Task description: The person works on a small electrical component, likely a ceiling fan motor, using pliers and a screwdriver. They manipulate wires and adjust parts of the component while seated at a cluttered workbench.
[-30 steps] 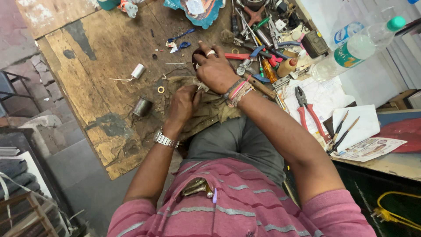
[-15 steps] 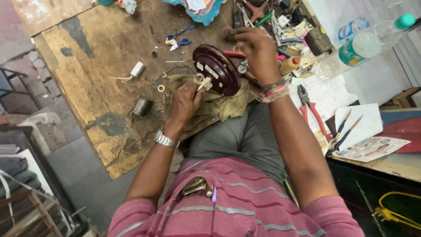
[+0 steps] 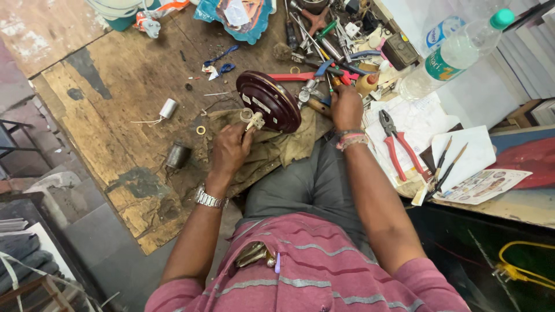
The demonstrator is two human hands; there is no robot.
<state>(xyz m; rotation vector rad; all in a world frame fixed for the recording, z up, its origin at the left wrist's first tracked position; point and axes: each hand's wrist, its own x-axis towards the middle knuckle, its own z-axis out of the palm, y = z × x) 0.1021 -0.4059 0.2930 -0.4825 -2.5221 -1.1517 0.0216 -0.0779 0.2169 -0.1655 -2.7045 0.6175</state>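
Just beyond the right hand we see a heap of hand tools (image 3: 324, 40); red-handled pliers (image 3: 399, 147) lie to its right on white paper (image 3: 425, 118). Clear plastic bottle w/ green cap (image 3: 457, 52) sits farther right. Left of the left hand: small brass ring (image 3: 200, 130), white cylinder w/ wire leads (image 3: 167, 108), grey metal cylinder (image 3: 177, 156), all on the worn wooden board (image 3: 115, 86).

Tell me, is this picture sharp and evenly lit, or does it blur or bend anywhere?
Head view: mostly sharp, lit by soft daylight, with only faint shadows on the bench; the left hand and the round maroon part show crisply; the right hand is clear among the tools; the bottle shines pale at the bright right edge; the wide lens bends the edges.
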